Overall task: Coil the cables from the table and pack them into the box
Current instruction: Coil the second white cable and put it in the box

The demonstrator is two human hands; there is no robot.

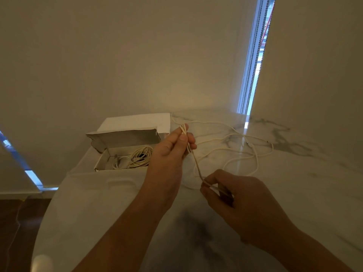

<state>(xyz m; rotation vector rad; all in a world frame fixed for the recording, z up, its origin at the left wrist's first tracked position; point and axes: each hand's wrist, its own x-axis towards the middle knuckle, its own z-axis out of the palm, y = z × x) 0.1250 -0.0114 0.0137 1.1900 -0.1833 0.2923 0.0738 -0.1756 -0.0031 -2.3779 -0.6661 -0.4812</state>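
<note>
Left fingers (183, 137): pinched on gathered cable (196, 163) loops, frame centre, kept together.
Right fingers (208, 188): closed on the strand, held taut for winding.
Slack: spread on desk (294, 183), right.
Box (121, 154): open, centre-left, coil (140, 156) inside.

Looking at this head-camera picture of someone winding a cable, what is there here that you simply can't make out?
- Head view: the left hand covers the near right corner of the open white cardboard box.
- The cream cable's end vanishes inside the curled right hand.
- The small plugs on the white marble table are too tiny to identify.
- How many cables form the cream coiled bundle in the box is unclear.
</note>
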